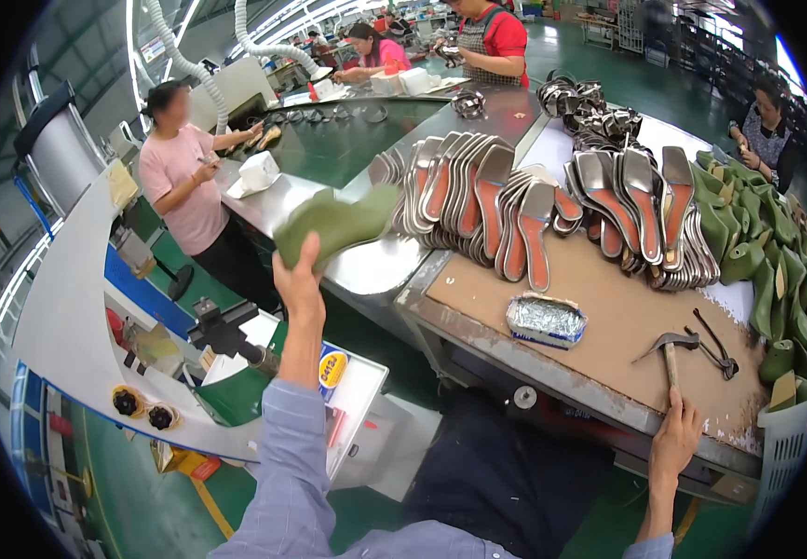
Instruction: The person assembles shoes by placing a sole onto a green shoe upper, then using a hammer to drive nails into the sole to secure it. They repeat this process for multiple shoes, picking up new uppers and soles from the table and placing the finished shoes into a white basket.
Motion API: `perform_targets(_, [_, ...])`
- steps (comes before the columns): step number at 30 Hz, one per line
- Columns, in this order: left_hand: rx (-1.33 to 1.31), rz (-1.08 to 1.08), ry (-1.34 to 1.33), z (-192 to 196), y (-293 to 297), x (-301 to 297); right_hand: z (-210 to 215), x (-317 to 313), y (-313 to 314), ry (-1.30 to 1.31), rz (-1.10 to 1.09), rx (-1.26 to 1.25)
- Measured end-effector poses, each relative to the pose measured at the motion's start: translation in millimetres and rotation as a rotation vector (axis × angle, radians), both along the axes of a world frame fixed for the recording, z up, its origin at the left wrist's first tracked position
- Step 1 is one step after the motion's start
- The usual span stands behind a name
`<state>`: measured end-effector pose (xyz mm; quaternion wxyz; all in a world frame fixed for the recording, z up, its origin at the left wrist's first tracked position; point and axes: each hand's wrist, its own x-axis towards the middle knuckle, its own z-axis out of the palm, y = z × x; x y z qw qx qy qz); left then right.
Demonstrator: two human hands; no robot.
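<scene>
My left hand is raised over the gap left of the workbench, its fingers closed on a green shoe last. The last is slightly blurred and lies roughly level, above the corner of the metal table. At the bench's near right edge, my right hand grips the wooden handle of a hammer. The hammer's dark head rests on the brown board. Just beyond it lie dark metal pincers. A small foil-topped block in a blue and white wrapper sits on the board between my hands.
Rows of orange and grey insoles stand along the bench's far side. Many green lasts are heaped at the right, above a white crate. A curved white machine stands left, with a person in pink behind it. Other people work farther back.
</scene>
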<state>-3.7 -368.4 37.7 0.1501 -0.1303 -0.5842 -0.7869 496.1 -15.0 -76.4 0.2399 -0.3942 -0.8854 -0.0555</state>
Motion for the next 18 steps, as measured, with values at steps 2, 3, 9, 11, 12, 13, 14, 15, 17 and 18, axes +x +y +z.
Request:
perform_targets(2, [-0.153,0.224,-0.074,-62.5,-19.2,-23.3,1.8,-6.7,-1.1,0.009,-0.001,-0.015])
perform_targets(3, [-0.252,0.312,-0.145,-87.3,-28.2,-27.9,2.9,-11.2,-2.4,0.015,0.007,-0.03])
perform_targets(9, [-0.768,0.879,0.059,-152.0,-13.7,-85.4,7.9,-7.8,-0.1,-0.017,0.003,0.005])
perform_targets(11, [-0.898,0.847,0.126,-145.2,-19.6,-118.8,9.4,-7.3,-1.2,-0.019,0.0,-0.003])
perform_targets(12, [-0.786,0.776,0.017,-143.8,-25.2,-133.1,8.3,-8.6,-0.4,-0.018,0.002,-0.001])
perform_targets(13, [-0.673,0.686,-0.085,-135.5,-18.6,-144.4,9.2,-11.5,-0.4,-0.018,-0.006,-0.004])
perform_targets(14, [-0.799,0.683,-0.159,-127.7,-26.0,-159.3,10.0,-14.2,-1.7,-0.015,-0.003,-0.011])
perform_targets(15, [-0.87,0.703,-0.183,-122.7,-31.5,-170.8,9.6,-17.1,-2.3,-0.012,0.0,-0.019])
perform_targets(17, [-0.989,0.606,-0.349,-99.0,-8.4,-176.8,9.2,-15.0,-3.8,-0.025,-0.016,-0.006])
perform_targets(18, [-1.178,0.656,-0.401,-81.6,19.1,-165.4,10.0,-12.4,-4.6,-0.034,-0.03,0.003])
